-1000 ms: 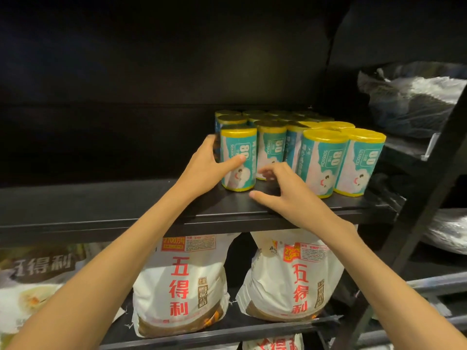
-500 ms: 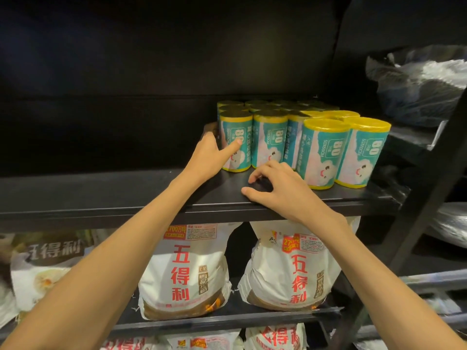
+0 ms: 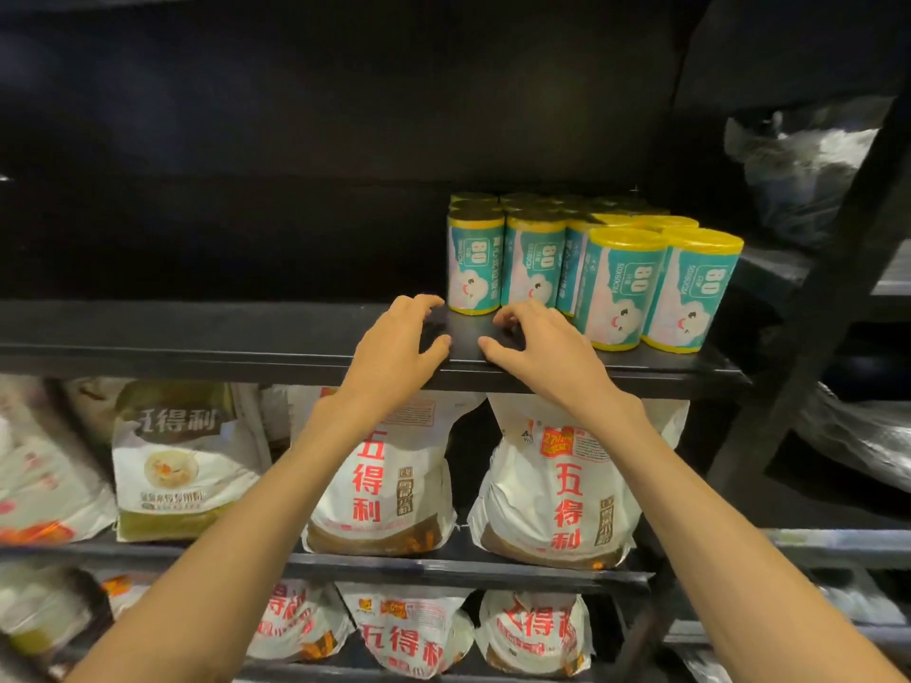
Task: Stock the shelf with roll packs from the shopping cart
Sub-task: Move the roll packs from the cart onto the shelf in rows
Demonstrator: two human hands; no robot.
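Observation:
Several teal roll packs (image 3: 581, 258) with yellow tops stand upright in rows on the right part of the black shelf (image 3: 197, 332). The front-left pack (image 3: 473, 263) stands just beyond my fingertips. My left hand (image 3: 399, 352) hovers over the shelf's front edge with loosely curled fingers and holds nothing. Close beside it, my right hand (image 3: 537, 352) is also empty, fingers bent, near the base of the front packs. The shopping cart is out of view.
The left part of the shelf is dark and bare. White bags with red characters (image 3: 557, 485) fill the lower shelves. A black upright post (image 3: 808, 327) stands at the right, with plastic-wrapped goods (image 3: 798, 175) behind it.
Both hands have drawn back from the front roll packs toward the shelf's front edge. My left hand has let go of the front-left pack, which now stands pushed back in line.

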